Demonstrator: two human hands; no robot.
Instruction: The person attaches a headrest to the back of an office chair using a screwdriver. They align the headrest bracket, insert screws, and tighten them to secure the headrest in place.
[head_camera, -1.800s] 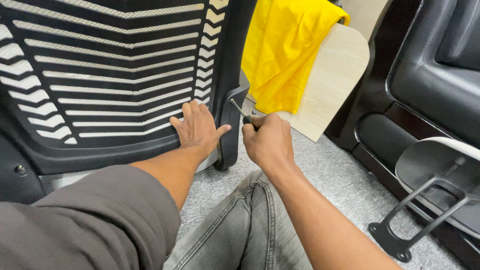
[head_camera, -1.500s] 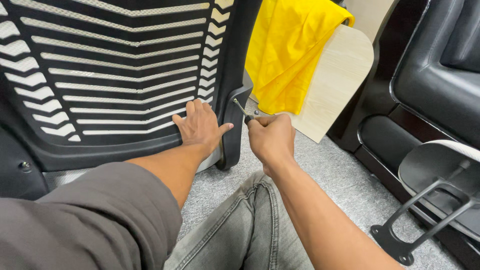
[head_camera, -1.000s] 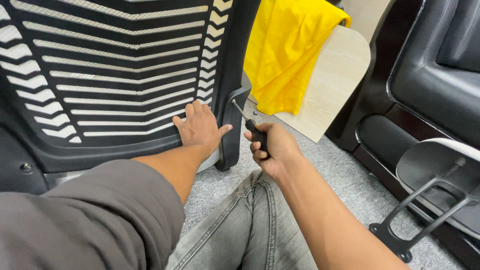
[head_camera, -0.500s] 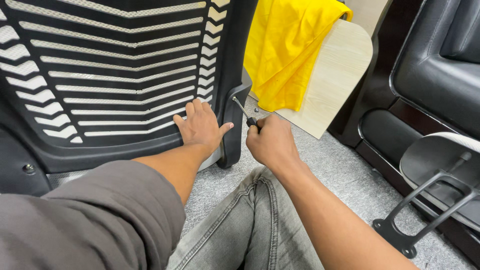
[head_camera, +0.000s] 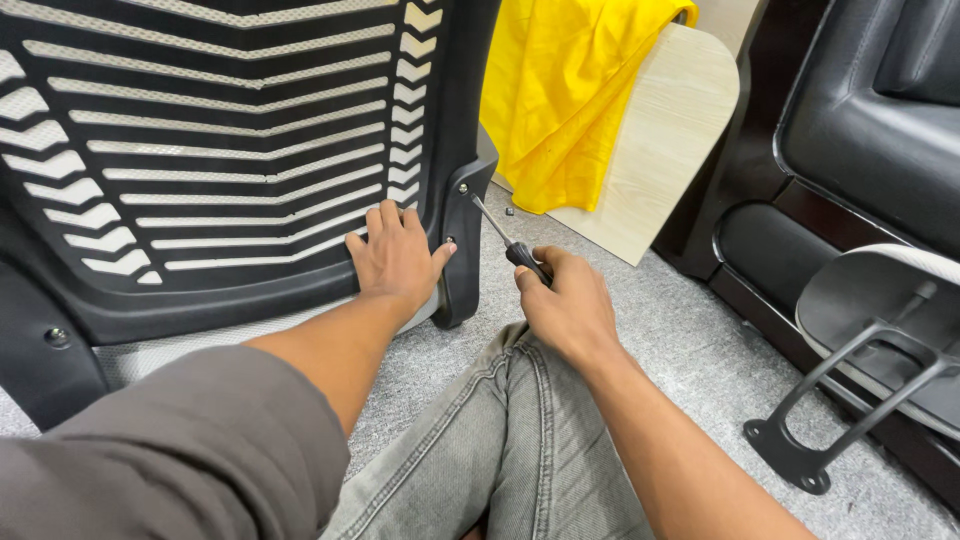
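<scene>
- Head view, looking down: grey-jeaned knee (head_camera: 500, 440) nearest, on grey carpet floor (head_camera: 680, 340).
- Right hand (head_camera: 568, 305) closed around black handle of screwdriver (head_camera: 510, 243); shaft angles up-left, tip at upper screw (head_camera: 463, 188) on black side bracket (head_camera: 462, 250).
- Left hand (head_camera: 395, 258) open, palm flat against lower edge of black slatted chair back (head_camera: 220, 150), thumb just beside lower bracket screw (head_camera: 450, 241).
- Right, well apart: black metal armrest frame (head_camera: 830, 410) beside black padded seat (head_camera: 860, 150).
- Farther back: pale wooden board (head_camera: 655, 150) leaning, yellow cloth (head_camera: 560, 90) draped over it.
</scene>
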